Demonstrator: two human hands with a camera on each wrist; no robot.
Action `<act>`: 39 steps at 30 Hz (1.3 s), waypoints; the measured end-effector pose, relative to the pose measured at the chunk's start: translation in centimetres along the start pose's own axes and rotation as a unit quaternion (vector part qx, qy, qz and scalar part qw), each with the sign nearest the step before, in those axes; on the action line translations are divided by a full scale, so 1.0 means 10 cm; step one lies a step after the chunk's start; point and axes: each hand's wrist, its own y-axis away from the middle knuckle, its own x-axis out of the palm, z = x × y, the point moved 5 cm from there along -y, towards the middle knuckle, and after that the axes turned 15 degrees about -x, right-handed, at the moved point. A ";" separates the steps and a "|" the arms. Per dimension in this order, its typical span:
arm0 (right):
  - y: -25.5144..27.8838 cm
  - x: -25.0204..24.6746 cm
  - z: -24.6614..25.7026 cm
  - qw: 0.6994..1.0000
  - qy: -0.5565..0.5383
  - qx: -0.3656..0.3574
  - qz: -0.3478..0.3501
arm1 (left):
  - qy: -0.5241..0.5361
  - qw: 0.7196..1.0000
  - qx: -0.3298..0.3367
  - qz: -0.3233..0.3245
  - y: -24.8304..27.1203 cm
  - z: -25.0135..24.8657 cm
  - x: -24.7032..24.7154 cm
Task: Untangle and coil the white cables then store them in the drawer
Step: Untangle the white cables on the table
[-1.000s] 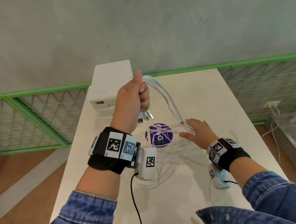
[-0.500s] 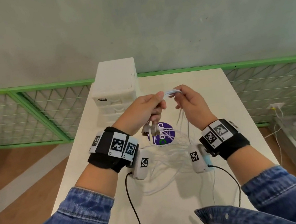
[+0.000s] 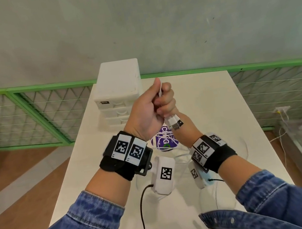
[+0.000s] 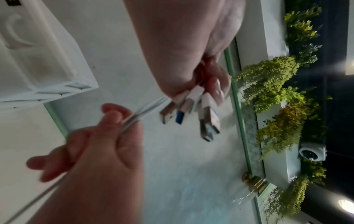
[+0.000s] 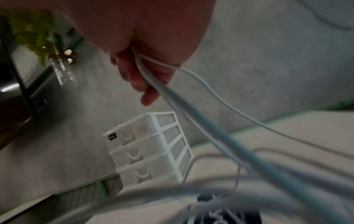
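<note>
My left hand (image 3: 161, 101) is raised over the middle of the table and grips a bundle of white cables (image 4: 138, 116) just behind their three USB plugs (image 4: 191, 109), which hang below the fist (image 3: 175, 124). My right hand (image 4: 113, 119) sits close under it and pinches the same strands between thumb and fingers (image 5: 141, 78). In the head view that hand is mostly hidden behind the left one; only its wrist (image 3: 187, 128) shows. The rest of the cables (image 3: 181, 154) trail down in a loose tangle on the white table (image 3: 213, 105).
A white drawer unit (image 3: 119, 91) with three shut drawers stands at the table's far left edge, just beyond my left hand. A round purple sticker (image 3: 165, 141) lies under the tangle. A green mesh railing (image 3: 278, 83) and a grey wall lie behind the table.
My right hand left the tangle on the table, rose to the bundle and now grips it right under my left hand. The left hand dipped, then lifted again with the plugs.
</note>
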 end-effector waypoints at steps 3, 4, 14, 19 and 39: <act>0.11 0.17 -0.10 0.997 0.031 0.014 0.073 | 0.027 0.997 0.066 -0.010 -0.01 -0.12 -0.03; 0.16 0.22 -0.15 0.994 0.034 0.021 0.102 | 0.034 0.995 0.089 -0.020 0.00 -0.18 -0.05; 0.32 0.27 -0.07 0.975 0.024 0.017 0.218 | -0.176 0.906 0.248 -0.293 0.12 -0.61 -0.59; 0.28 0.08 0.14 0.991 0.005 -0.046 0.126 | -0.568 0.739 0.119 -0.342 0.04 -0.40 -0.74; 0.39 -0.16 -0.60 0.978 0.193 -0.013 0.081 | -0.732 0.596 -0.040 -0.328 0.16 0.02 -0.60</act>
